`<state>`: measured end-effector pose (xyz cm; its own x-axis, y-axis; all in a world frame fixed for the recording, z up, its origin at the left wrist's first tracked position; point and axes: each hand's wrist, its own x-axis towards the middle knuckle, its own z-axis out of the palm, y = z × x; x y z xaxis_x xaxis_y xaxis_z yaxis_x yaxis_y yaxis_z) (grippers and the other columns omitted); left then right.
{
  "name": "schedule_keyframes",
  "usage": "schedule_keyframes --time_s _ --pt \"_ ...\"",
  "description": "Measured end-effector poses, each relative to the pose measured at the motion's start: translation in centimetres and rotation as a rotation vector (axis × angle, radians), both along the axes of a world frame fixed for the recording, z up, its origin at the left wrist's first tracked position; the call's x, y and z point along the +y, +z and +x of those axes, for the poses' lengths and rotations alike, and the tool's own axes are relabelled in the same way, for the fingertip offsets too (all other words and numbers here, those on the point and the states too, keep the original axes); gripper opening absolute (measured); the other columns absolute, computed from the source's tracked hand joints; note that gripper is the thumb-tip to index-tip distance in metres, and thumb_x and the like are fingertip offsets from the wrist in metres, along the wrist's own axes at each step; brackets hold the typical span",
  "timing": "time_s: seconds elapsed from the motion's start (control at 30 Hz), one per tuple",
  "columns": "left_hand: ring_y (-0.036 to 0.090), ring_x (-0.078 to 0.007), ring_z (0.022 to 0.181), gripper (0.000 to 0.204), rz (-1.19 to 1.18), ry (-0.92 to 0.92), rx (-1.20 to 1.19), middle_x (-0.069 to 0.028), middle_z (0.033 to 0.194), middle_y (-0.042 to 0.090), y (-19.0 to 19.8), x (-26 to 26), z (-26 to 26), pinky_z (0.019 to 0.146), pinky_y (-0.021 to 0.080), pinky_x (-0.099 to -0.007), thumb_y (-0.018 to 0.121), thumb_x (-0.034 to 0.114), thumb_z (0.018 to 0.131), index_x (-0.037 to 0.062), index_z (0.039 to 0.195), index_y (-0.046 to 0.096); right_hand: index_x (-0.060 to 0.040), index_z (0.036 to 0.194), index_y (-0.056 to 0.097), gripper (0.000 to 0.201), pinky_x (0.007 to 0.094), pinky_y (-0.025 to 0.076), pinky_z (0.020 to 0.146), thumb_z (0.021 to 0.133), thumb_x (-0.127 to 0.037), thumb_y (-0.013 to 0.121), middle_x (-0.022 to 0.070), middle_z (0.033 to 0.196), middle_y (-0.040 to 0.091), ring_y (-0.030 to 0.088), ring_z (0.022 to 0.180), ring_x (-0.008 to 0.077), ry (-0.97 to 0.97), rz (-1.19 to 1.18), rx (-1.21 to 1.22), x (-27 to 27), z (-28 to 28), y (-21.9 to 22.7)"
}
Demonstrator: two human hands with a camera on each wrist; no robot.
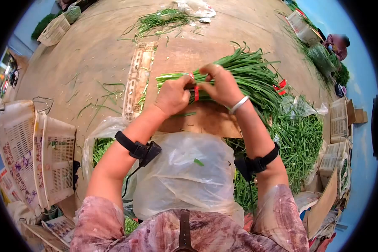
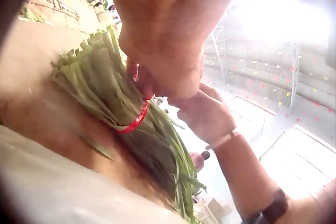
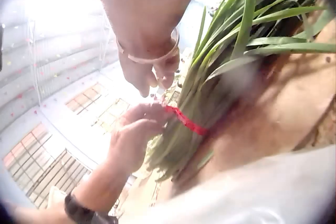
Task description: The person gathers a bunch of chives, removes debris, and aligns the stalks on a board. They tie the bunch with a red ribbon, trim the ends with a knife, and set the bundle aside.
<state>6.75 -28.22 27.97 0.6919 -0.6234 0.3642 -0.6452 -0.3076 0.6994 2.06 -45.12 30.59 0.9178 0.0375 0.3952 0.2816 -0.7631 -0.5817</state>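
Note:
A bundle of garlic chives [image 1: 248, 77] lies on a brown board [image 1: 185, 50], pale cut stems to the left and leafy ends to the right. A red tie [image 1: 196, 93] runs round the stem part. My left hand [image 1: 172, 94] pinches the tie at the top of the bundle, its fingertips partly hidden. Just right of it, my right hand [image 1: 224, 88] is close over the tie, with thumb and index finger parted around its ends. In the right wrist view the red tie [image 3: 186, 121] circles the stems below both hands' fingertips.
Loose chives [image 1: 298, 143] heap at my right. A clear plastic sheet [image 1: 185, 168] covers my lap. White crates [image 1: 54, 155] stand at left, more crates [image 1: 338, 122] at right. Scattered chives [image 1: 159, 23] lie ahead on the floor. A person [image 1: 338, 46] sits at far right.

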Motion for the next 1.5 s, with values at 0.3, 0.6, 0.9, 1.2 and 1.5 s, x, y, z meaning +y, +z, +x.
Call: schedule_keyframes --time_s 0.3,0.6,0.9,1.2,1.5 --pt "0.062 -0.0335 0.077 0.024 -0.023 0.009 -0.013 -0.0185 0.081 0.063 0.2 -0.4 1.2 0.072 0.050 -0.0393 0.047 0.002 0.073 0.0017 0.094 0.059 -0.0076 0.095 0.051 0.022 0.0425 0.048 0.064 0.076 -0.015 0.060 0.0119 0.079 0.056 0.057 0.078 0.0320 -0.067 -0.281 -0.071 0.8 -0.3 -3.2" --pt "0.061 -0.0167 0.082 0.023 0.014 -0.088 0.250 -0.0108 0.084 0.062 -1.2 -0.5 2.9 0.077 0.048 -0.0293 0.044 -0.011 0.076 -0.0023 0.095 0.054 -0.0078 0.077 0.057 0.014 0.0404 0.048 0.060 0.075 -0.020 0.062 0.0120 0.072 0.058 0.059 0.072 0.0300 -0.219 -0.260 -0.197 2.1 -0.7 -3.2" --pt "0.061 -0.0308 0.081 0.028 0.173 -0.144 -0.167 -0.0158 0.087 0.061 2.0 -0.8 3.3 0.070 0.049 -0.0362 0.054 -0.007 0.070 0.0047 0.096 0.057 -0.0064 0.078 0.062 0.014 0.0446 0.048 0.064 0.077 -0.020 0.060 0.0168 0.073 0.062 0.060 0.070 0.0359 -0.222 -0.037 0.108 0.7 0.7 -2.6" --pt "0.059 -0.0294 0.075 0.018 0.209 -0.136 -0.383 -0.0094 0.073 0.059 1.2 -1.1 3.9 0.065 0.047 -0.0366 0.058 -0.004 0.067 0.0061 0.081 0.058 -0.0041 0.073 0.062 0.012 0.0457 0.048 0.064 0.076 -0.016 0.059 0.0199 0.072 0.061 0.059 0.070 0.0377 -0.209 -0.019 0.135 0.3 1.1 -2.2" --pt "0.055 -0.0271 0.068 0.010 0.085 0.111 -0.503 -0.0070 0.066 0.056 1.4 -2.2 0.5 0.062 0.039 -0.0390 0.053 0.001 0.067 0.0103 0.069 0.057 -0.0030 0.068 0.062 0.010 0.0433 0.049 0.067 0.069 -0.013 0.060 0.0206 0.075 0.062 0.061 0.075 0.0372 -0.047 -0.343 0.184 -0.7 5.1 -0.2"
